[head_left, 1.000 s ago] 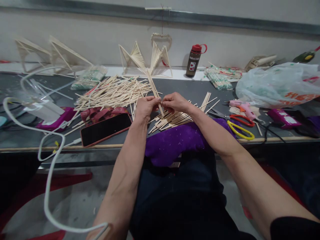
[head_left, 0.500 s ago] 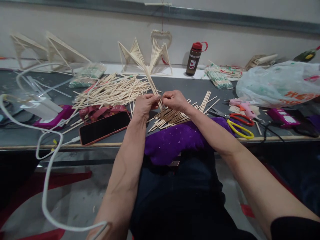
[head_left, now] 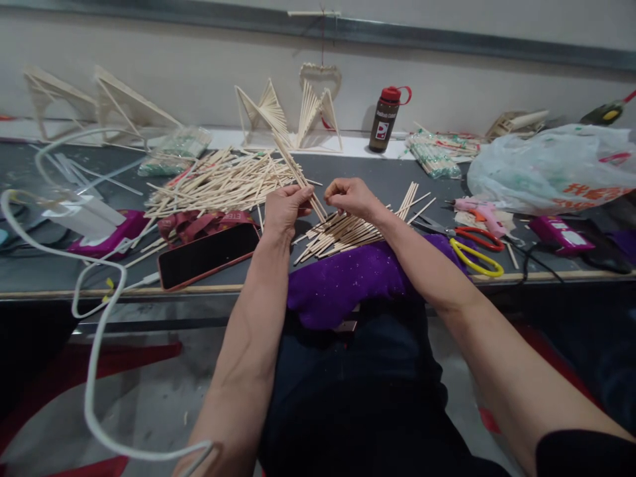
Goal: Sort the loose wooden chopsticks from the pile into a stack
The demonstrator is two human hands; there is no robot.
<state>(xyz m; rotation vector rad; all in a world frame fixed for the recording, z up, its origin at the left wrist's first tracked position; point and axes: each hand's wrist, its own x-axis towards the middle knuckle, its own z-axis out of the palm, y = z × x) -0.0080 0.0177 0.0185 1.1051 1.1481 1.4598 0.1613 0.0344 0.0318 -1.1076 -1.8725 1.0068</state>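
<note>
My left hand [head_left: 288, 207] is closed around a small bundle of thin wooden sticks [head_left: 297, 169], which slants up and to the left. Just right of it, my right hand [head_left: 352, 197] is curled with thumb and fingertips together; whether a thin piece sits between them is too small to see. Beneath both hands lies a loose spread of wooden sticks [head_left: 342, 235], partly on a purple cloth [head_left: 355, 281] at the table edge. A larger heap of sticks [head_left: 223, 177] lies beyond my left hand.
A phone [head_left: 209, 257], white cable [head_left: 94, 371] and maroon ribbon [head_left: 199, 225] lie left. Scissors [head_left: 477, 257], a pink glue gun [head_left: 479, 211] and a plastic bag [head_left: 551, 169] lie right. Stick models [head_left: 263, 109] and a bottle [head_left: 385, 119] stand at the back.
The stick bundle in my left hand has tilted further left. My right hand has drawn slightly away from it to the right, widening the gap between the hands.
</note>
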